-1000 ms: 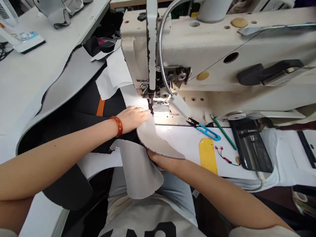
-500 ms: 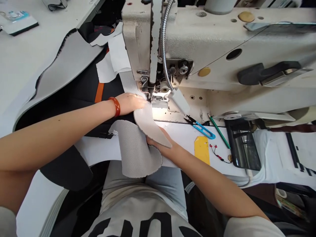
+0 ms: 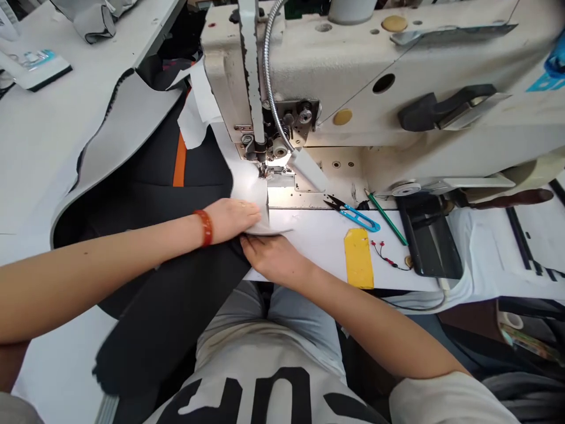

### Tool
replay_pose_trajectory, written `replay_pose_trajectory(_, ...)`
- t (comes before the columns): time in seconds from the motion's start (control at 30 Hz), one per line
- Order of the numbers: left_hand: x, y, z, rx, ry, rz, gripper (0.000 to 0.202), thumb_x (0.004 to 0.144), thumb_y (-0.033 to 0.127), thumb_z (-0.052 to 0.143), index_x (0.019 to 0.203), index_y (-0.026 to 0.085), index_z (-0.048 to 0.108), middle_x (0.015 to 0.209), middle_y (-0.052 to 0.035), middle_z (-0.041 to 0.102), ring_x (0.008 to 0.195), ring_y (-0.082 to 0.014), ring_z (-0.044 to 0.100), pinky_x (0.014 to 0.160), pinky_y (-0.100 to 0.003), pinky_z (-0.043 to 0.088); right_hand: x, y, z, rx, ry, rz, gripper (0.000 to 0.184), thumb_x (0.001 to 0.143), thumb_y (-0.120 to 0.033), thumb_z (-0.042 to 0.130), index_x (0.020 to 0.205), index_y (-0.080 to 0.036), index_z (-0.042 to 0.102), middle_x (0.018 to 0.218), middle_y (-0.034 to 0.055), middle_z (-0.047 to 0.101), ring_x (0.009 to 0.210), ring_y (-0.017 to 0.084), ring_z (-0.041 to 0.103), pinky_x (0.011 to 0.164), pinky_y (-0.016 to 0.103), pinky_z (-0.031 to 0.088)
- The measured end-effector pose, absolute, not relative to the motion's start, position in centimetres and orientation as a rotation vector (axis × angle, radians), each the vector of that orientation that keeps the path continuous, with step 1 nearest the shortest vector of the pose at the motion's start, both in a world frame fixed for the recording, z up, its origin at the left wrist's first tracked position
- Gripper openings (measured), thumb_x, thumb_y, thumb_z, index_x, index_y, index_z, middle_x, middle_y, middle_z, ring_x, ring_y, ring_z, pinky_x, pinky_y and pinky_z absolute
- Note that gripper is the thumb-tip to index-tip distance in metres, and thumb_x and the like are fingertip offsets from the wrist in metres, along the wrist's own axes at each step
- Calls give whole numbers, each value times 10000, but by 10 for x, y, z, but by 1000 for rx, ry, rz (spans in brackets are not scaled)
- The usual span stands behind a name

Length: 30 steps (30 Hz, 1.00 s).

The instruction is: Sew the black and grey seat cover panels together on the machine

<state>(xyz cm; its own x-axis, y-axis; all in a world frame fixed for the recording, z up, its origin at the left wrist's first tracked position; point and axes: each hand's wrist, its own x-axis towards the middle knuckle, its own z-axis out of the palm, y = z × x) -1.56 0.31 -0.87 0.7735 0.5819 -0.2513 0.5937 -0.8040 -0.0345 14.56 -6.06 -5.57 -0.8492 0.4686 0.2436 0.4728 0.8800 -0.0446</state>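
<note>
The padded fabric (image 3: 248,185) under the sewing-machine head (image 3: 227,94) should handle light, soft and floppy, best held near its edge, where the left hand (image 3: 233,220) presses flat and the right hand (image 3: 273,257) seemingly pinches.

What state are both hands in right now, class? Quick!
Left hand: open, laid flat on the pale fabric.
Right hand: at the pale fabric's edge; grip cannot be told.
</note>
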Motion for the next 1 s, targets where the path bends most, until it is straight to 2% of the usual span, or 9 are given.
replay_pose_trajectory(0.1, -54, 5, -20, 2946, 831, -291, 472, 943, 41, 307, 1263, 176, 627, 1392, -63, 597, 1343, -156, 507, 1184, -346, 354, 150, -65, -71, -720, -2674, -39, 310, 920, -7, 398, 1028, -69, 682, 881, 139, 723, 833, 214, 642, 795, 361, 544)
replay_pose_trajectory(0.2, -64, 7, -21, 2920, 819, -220, 563, 869, -13, 348, 1355, 174, 562, 1466, -69, 523, 1407, -151, 426, 1205, -359, 336, 146, -74, -79, -728, -2587, -76, 278, 904, -9, 441, 947, -88, 705, 846, 142, 723, 818, 223, 647, 847, 414, 549)
replay_pose_trajectory(0.3, -56, 1, -20, 2873, 854, -152, 654, 792, -56, 380, 1402, 142, 508, 1502, -81, 480, 1437, -145, 377, 1214, -345, 319, 141, -87, -81, -738, -2589, -108, 284, 893, 0, 447, 955, -74, 714, 855, 158, 728, 767, 233, 651, 798, 448, 563)
replay_pose_trajectory(0.4, -51, -4, -23, 2841, 875, -89, 676, 775, -72, 373, 1396, 156, 512, 1483, -59, 508, 1432, -129, 383, 1224, -346, 298, 140, -96, -80, -710, -2631, -148, 327, 905, -6, 423, 1099, -13, 686, 952, 207, 734, 745, 237, 659, 732, 445, 570)
replay_pose_trajectory(0.53, -51, 2, -27, 2827, 841, -150, 716, 744, -74, 398, 1399, 189, 515, 1471, -31, 524, 1430, -134, 388, 1234, -354, 272, 140, -91, -79, -758, -2651, -181, 384, 939, -40, 381, 1232, 53, 610, 1029, 248, 725, 772, 247, 679, 623, 386, 562)
replay_pose_trajectory(0.8, -48, 36, -27, 2836, 881, -352, 737, 726, -71, 378, 1401, 196, 505, 1505, -16, 486, 1452, -141, 347, 1240, -369, 237, 137, -53, -62, -865, -2749, 52, 407, 946, -32, 347, 1260, 19, 600, 1115, 231, 709, 941, 263, 689, 788, 395, 564)
replay_pose_trajectory(0.9, -51, 50, -34, 2846, 937, -288, 700, 745, -50, 387, 1384, 204, 519, 1500, -31, 489, 1442, -165, 364, 1222, -383, 277, 125, -51, -49, -1062, -2631, 217, 425, 941, -117, 427, 1331, 7, 540, 1057, 219, 716, 911, 271, 680, 733, 390, 561)
replay_pose_trajectory(1.0, -47, 60, -36, 2845, 1037, -196, 631, 771, -20, 387, 1329, 215, 566, 1474, -39, 504, 1381, -189, 443, 1149, -368, 389, 107, -54, -46, -1067, -2631, 164, 389, 936, -62, 390, 1254, 47, 585, 980, 254, 723, 861, 281, 696, 684, 392, 552)
